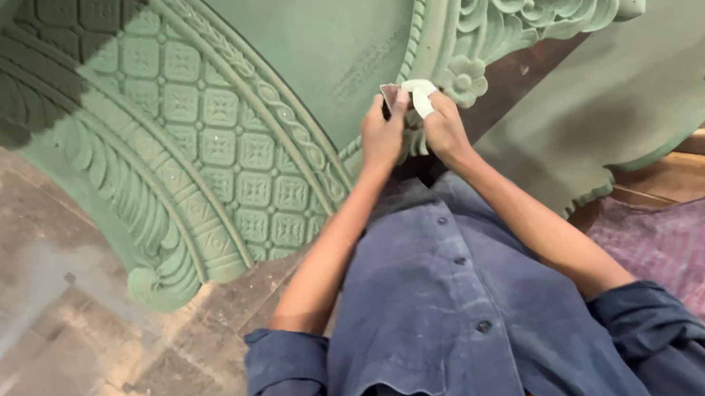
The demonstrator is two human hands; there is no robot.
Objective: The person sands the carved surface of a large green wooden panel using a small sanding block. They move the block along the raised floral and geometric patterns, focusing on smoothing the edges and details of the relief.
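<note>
Two hands — left hand [382,137], right hand [444,128] — are being closed on folded sandpaper [414,96] at the green carved panel [208,146] (sanding progress unclear).

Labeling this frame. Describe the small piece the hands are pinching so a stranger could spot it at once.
Start at the big green carved panel that fills the upper frame. Follow its lower edge to the carved flower, where the left hand and right hand meet. The small piece sits between their fingers: pale, whitish and curled, smooth where everything beside it is green relief.
</note>
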